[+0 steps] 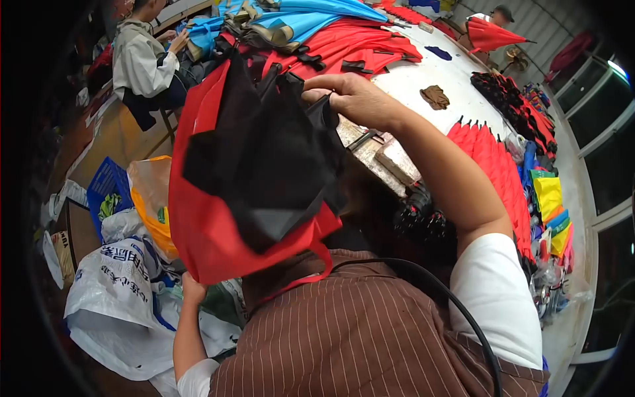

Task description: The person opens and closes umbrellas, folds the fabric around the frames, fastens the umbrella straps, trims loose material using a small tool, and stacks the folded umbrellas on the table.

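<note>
A red and black umbrella [264,159] hangs partly spread in front of me, its black inner cloth facing up and its red cloth on the outside. My right hand [350,99] reaches over to its upper end, with curled fingers gripping a black part there; I cannot make out which part. Low on the left, my left hand [194,289] touches the lower edge of the red cloth, and its fingers are hidden behind that cloth.
Red umbrellas [357,49] and blue umbrellas [317,23] lie on the white table [413,83]. A row of folded red umbrellas [489,178] lies to the right. Plastic bags [119,278] pile up at left. A person [142,66] sits far left; another person [499,16] is behind.
</note>
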`<state>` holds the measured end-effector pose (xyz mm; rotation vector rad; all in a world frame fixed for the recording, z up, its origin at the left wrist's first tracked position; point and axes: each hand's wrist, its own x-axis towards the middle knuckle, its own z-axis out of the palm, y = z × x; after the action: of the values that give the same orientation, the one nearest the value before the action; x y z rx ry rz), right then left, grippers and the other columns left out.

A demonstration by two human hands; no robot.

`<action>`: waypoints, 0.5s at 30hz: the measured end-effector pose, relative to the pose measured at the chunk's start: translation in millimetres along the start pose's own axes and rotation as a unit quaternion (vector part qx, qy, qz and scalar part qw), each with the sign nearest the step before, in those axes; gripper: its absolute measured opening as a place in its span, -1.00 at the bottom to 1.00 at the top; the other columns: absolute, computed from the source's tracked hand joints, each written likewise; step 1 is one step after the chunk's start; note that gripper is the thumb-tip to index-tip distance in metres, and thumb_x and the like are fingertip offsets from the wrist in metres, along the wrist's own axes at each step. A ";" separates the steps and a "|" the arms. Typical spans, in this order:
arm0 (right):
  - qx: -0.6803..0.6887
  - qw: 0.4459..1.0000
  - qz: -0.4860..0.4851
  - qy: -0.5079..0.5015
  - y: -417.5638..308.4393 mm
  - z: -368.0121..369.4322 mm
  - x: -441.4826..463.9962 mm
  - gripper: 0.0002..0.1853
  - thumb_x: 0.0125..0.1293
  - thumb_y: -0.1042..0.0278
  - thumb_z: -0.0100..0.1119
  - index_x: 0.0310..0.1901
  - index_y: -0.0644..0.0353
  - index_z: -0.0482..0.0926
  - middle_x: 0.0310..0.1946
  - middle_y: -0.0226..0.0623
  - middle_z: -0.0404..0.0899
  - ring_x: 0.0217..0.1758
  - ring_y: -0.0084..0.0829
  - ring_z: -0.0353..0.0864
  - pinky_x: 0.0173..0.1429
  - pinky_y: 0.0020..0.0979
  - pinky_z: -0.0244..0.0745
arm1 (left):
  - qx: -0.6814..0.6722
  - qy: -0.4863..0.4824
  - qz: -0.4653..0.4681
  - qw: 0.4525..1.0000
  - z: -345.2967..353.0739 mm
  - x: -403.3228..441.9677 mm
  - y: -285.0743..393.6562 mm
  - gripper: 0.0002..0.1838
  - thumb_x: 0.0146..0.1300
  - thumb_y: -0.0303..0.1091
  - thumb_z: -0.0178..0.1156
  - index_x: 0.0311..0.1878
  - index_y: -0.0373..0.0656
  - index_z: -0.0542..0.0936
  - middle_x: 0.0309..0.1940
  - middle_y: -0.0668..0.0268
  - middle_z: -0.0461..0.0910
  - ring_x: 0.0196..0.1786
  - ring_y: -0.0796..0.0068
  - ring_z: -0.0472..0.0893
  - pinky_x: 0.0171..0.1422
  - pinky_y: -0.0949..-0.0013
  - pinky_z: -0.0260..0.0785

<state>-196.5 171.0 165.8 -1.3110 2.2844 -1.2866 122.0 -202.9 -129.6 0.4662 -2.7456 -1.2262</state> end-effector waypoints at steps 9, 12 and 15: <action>0.131 0.989 -0.012 -0.067 -22.5 -12.2 -3.2 -0.61 0.28 0.12 0.19 0.07 0.12 0.57 -0.20 -0.51 0.60 -0.20 -0.69 0.49 -0.06 -0.55 0.43 | 0.066 -0.034 0.196 0.978 27.9 -17.2 -54.2 -0.63 0.00 -0.36 0.25 -0.07 -0.22 0.55 -0.39 0.10 0.63 -0.36 0.29 0.63 -0.27 0.28 0.44; 0.086 0.993 0.006 -0.083 -17.8 -8.4 3.4 -0.64 0.28 0.19 0.20 0.05 0.14 0.58 -0.17 -0.49 0.61 -0.22 -0.74 0.47 -0.10 -0.58 0.43 | 0.036 -0.112 0.065 0.991 22.7 -29.2 -24.3 -0.60 -0.04 -0.35 0.27 -0.07 -0.22 0.55 -0.41 0.12 0.62 -0.39 0.34 0.62 -0.29 0.29 0.44; 0.056 0.990 0.055 -0.113 -0.2 -12.5 12.6 -0.65 0.27 0.32 0.19 0.09 0.15 0.55 -0.13 -0.46 0.61 -0.20 -0.67 0.50 -0.08 -0.55 0.43 | -0.010 -0.208 -0.211 0.955 2.6 -28.4 18.7 -0.63 -0.07 -0.33 0.30 -0.14 -0.23 0.57 -0.45 0.14 0.62 -0.40 0.35 0.61 -0.30 0.30 0.43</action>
<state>-210.7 168.4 176.3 -1.2072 2.0685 -1.1466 144.1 -180.4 -116.6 0.9288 -3.0757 -1.6063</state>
